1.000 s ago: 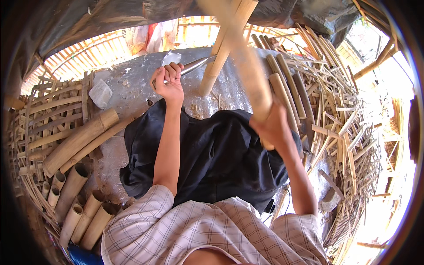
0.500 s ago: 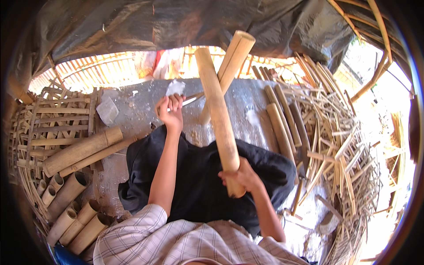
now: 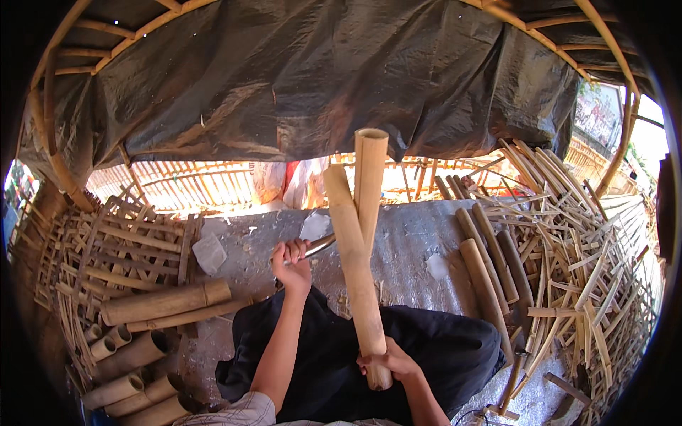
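Note:
My left hand [image 3: 290,264] is closed on the handle end of a curved knife [image 3: 321,245], whose blade runs rightward and passes behind a thick bamboo stick. My right hand [image 3: 392,361] grips the lower end of that bamboo stick [image 3: 359,277] above my lap, with its top leaning slightly left. Behind it a bamboo tube [image 3: 371,177] stands nearly upright, a lengthwise line down its side. The stick covers the tube's lower part and the blade's far end, so I cannot tell whether blade and tube touch.
Bamboo tubes [image 3: 167,302] and a woven slatted basket [image 3: 131,245] lie at left. A whitish block [image 3: 209,254] rests on the grey ground sheet [image 3: 405,234]. More bamboo lengths [image 3: 483,280] and a heap of split strips [image 3: 568,277] fill the right. A dark tarp [image 3: 320,85] hangs beyond.
The view has tipped upward, so everything sits lower in it. The bamboo tube, leaning right before, now stands more upright. Both hands keep their holds.

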Demonstrator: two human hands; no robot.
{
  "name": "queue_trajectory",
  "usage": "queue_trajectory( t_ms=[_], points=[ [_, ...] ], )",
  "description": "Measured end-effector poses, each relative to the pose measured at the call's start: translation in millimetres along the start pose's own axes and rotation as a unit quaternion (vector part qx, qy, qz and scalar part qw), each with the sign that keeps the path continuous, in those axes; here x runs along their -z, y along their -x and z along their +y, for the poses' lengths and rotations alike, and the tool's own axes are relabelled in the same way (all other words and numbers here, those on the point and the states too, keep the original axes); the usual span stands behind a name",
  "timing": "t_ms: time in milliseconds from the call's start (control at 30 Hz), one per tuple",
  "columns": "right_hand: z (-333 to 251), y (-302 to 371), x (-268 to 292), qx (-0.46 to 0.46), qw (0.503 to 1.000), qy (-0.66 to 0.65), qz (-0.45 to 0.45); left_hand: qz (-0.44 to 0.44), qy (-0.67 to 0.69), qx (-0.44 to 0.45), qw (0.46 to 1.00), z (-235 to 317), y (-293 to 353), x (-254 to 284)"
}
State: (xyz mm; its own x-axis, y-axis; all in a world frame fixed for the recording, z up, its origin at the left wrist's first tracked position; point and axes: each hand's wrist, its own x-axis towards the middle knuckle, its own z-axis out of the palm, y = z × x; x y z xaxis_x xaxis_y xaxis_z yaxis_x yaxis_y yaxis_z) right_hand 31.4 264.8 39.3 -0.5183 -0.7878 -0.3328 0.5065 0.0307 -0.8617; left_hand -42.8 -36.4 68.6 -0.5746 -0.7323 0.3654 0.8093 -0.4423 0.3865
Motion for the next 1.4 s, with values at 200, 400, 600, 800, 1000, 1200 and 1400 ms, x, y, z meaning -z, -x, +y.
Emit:
queue_trajectory(
  t_ms=[200, 400, 600, 800, 1000, 1200, 1400],
  points=[
    [-1.6, 10.7, 1.6, 0.002, 1.000, -0.010, -0.019, 0.020, 0.040, -0.004, 0.999, -1.5, 2.3, 7.9],
    [-4.8, 13.5, 3.4, 0.024, 0.996, -0.067, -0.055, -0.042, 0.020, 0.025, 0.999, 0.3, -1.9, 10.4],
    [-26.7, 33.0, -26.1, 0.099, 0.991, -0.048, -0.073, -0.085, 0.027, 0.015, 0.996, -9.3, 15.3, 10.6],
    [7.5, 14.9, -13.1, -0.004, 0.997, -0.078, -0.024, -0.017, 0.011, -0.005, 1.000, -11.6, 11.6, -0.2],
    [-9.4, 38.2, -21.8, 0.090, 0.991, -0.040, -0.088, -0.021, 0.071, 0.011, 0.997, -5.0, 2.8, 19.8],
    [2.4, 9.6, -25.7, 0.028, 0.997, 0.074, 0.003, -0.021, 0.037, 0.034, 0.999, -13.6, 4.7, 16.8],
    [-8.6, 39.1, -50.9, 0.144, 0.988, 0.047, 0.023, -0.012, 0.094, 0.029, 0.995, -12.3, 7.4, 21.7]
  ],
)
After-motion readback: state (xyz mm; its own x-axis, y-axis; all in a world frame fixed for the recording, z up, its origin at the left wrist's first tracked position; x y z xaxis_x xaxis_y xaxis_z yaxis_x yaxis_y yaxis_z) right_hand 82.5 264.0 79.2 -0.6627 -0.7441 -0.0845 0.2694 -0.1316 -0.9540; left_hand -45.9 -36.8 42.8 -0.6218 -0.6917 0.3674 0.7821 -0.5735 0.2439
